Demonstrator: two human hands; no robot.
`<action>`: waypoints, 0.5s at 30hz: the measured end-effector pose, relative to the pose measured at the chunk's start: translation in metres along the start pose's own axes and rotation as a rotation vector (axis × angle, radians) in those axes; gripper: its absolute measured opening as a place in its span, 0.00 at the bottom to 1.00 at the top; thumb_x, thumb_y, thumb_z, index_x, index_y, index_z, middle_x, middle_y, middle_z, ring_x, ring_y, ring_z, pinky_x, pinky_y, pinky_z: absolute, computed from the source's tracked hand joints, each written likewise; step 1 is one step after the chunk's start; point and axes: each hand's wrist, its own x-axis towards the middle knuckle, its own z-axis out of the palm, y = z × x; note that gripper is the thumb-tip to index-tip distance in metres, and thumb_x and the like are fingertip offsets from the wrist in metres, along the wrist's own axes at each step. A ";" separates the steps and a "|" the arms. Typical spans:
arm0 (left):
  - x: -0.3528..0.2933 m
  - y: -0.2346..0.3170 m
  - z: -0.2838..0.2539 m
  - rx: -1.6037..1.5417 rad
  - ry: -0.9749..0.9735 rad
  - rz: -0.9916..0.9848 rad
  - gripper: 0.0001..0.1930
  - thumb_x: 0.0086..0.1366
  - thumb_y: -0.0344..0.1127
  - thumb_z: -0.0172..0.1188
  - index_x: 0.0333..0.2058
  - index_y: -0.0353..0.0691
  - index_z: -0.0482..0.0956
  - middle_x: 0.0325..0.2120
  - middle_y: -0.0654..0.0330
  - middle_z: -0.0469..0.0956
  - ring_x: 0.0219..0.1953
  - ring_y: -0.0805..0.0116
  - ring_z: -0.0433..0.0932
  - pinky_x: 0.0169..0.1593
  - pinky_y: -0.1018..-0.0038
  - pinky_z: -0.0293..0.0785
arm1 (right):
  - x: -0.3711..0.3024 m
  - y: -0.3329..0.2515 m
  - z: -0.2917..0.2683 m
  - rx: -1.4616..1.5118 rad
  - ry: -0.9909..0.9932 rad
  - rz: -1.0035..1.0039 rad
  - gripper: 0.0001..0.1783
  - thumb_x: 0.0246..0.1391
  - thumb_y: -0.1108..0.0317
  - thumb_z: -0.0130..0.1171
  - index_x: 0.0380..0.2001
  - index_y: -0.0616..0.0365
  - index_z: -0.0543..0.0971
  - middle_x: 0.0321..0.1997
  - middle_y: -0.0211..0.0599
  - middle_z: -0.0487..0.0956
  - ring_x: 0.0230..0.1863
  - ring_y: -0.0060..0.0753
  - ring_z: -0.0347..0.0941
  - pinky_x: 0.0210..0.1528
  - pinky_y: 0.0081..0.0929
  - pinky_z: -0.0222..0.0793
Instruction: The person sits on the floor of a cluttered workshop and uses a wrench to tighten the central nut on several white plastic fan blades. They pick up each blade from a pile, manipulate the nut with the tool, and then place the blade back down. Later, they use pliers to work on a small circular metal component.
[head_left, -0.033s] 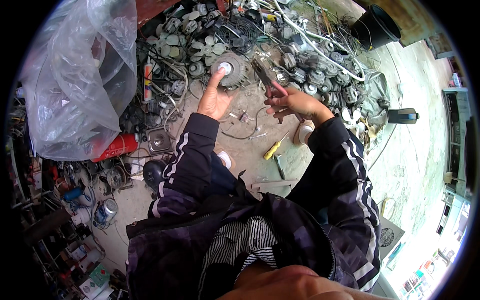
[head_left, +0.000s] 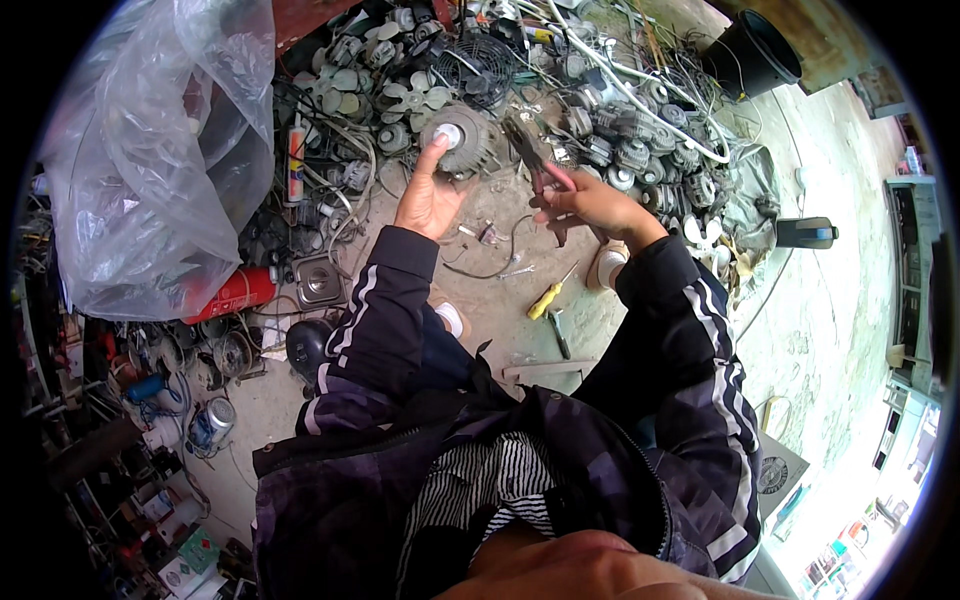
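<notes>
My left hand (head_left: 428,200) is closed on a round grey finned motor (head_left: 480,145). Its thumb presses near the white hub on the motor's face, and the fingers underneath are partly hidden. Just to the right, my right hand (head_left: 603,208) grips a pair of pliers (head_left: 531,150) by the red handles. The dark jaws point up and away from me, beside the motor and apart from it as far as I can see. On the floor below the hands lie a yellow-handled screwdriver (head_left: 545,300), a dark-handled tool (head_left: 559,335) and a thin dark cable (head_left: 470,273).
Beyond my hands spreads a heap of small motors (head_left: 632,153), fan blades (head_left: 416,96) and cables. A clear plastic bag (head_left: 160,170) bulges at the left above a red cylinder (head_left: 240,292). A black bucket (head_left: 750,55) stands far right. My feet flank the screwdriver.
The fingers of my right hand have shifted slightly on the pliers' handles. The motor and my left hand look almost the same.
</notes>
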 end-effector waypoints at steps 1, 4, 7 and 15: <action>0.001 0.001 -0.001 -0.013 0.015 0.002 0.29 0.57 0.44 0.65 0.55 0.45 0.65 0.52 0.59 0.71 0.54 0.61 0.71 0.56 0.60 0.70 | 0.000 -0.001 0.002 -0.075 0.088 -0.085 0.17 0.62 0.68 0.49 0.53 0.59 0.67 0.41 0.33 0.75 0.36 0.22 0.73 0.36 0.23 0.73; 0.002 0.005 -0.008 -0.068 0.047 -0.041 0.32 0.55 0.47 0.67 0.55 0.47 0.64 0.51 0.59 0.71 0.54 0.56 0.71 0.54 0.62 0.71 | -0.002 -0.004 0.005 -0.204 0.240 -0.273 0.18 0.63 0.64 0.50 0.54 0.58 0.66 0.34 0.27 0.75 0.28 0.14 0.69 0.26 0.14 0.65; 0.002 0.003 -0.008 -0.114 0.147 -0.074 0.34 0.53 0.50 0.68 0.55 0.48 0.64 0.50 0.59 0.72 0.52 0.53 0.72 0.51 0.62 0.71 | -0.002 -0.009 0.004 -0.018 0.085 -0.336 0.24 0.63 0.58 0.50 0.58 0.56 0.64 0.32 0.23 0.75 0.22 0.10 0.61 0.21 0.09 0.53; 0.018 -0.037 -0.024 -0.108 -0.052 -0.277 0.32 0.54 0.65 0.60 0.39 0.39 0.74 0.31 0.56 0.77 0.31 0.63 0.78 0.41 0.66 0.76 | 0.015 -0.006 0.065 0.093 -0.026 -0.337 0.20 0.66 0.56 0.46 0.55 0.54 0.66 0.30 0.20 0.68 0.22 0.08 0.56 0.20 0.09 0.48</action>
